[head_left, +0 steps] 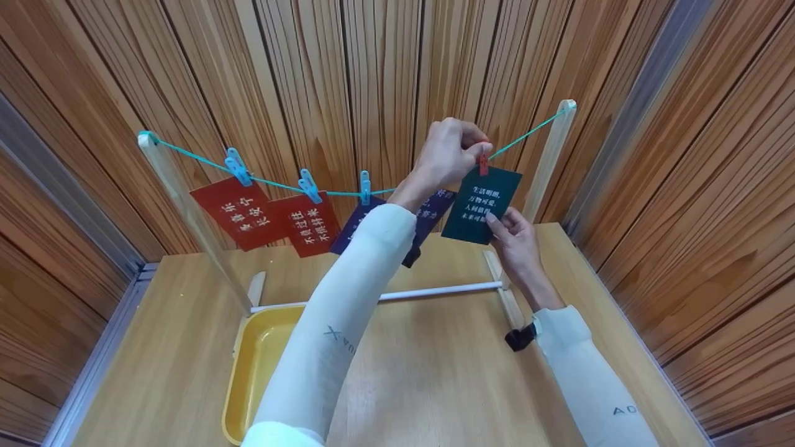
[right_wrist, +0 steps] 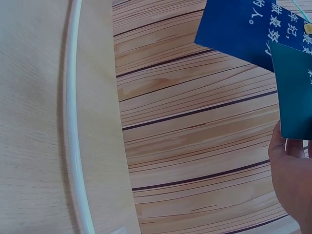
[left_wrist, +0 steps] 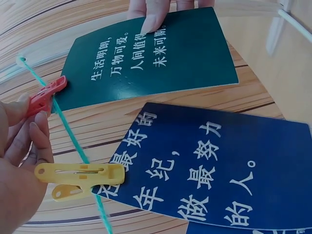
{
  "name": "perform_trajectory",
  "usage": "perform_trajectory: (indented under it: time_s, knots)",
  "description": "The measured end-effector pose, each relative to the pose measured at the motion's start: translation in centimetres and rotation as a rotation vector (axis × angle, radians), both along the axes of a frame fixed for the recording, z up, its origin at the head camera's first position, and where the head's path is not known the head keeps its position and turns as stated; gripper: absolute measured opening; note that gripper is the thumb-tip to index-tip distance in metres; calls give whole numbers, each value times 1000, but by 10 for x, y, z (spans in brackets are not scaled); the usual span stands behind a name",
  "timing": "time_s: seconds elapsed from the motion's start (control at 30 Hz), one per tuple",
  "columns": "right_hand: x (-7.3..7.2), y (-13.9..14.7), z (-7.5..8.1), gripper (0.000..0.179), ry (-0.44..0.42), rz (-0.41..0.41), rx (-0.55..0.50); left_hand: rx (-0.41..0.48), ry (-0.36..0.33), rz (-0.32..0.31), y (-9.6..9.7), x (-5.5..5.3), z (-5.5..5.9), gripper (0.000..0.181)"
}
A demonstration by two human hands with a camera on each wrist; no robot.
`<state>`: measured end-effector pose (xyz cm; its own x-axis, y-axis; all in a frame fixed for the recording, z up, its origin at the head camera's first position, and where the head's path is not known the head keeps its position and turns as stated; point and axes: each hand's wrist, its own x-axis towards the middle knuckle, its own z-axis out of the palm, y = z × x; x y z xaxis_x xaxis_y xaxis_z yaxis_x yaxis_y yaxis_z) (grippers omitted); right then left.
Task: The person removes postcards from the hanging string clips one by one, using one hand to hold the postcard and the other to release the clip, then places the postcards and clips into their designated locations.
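My left hand (head_left: 448,152) pinches a small red clothespin (left_wrist: 47,95) at the green string (left_wrist: 70,131). The clothespin's front end lies at the top edge of a dark green card (head_left: 477,208) with white writing. My right hand (head_left: 520,251) holds that card near its lower right edge, thumb in front and fingers behind. Beside it, a yellow clothespin (left_wrist: 80,174) grips the string and the corner of a dark blue card (left_wrist: 195,165). In the head view my left wrist covers part of this blue card and the yellow clothespin.
Two red cards (head_left: 239,214) and another blue card (head_left: 354,226) hang from light blue clothespins (head_left: 308,185) on the left. Wooden posts (head_left: 549,161) hold the string, joined below by a white bar (head_left: 441,290). A yellow tray (head_left: 233,397) stands on the table, partly behind my left forearm.
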<state>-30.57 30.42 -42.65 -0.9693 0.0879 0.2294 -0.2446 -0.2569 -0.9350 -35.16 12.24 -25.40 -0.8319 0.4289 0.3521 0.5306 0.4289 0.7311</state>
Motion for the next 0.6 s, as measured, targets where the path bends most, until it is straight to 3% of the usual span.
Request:
perform_trajectory:
  time_s: [0.6]
  knots:
    - [3,-4,0,42,-61,-6,20,40,50,43,-17,0,5,23]
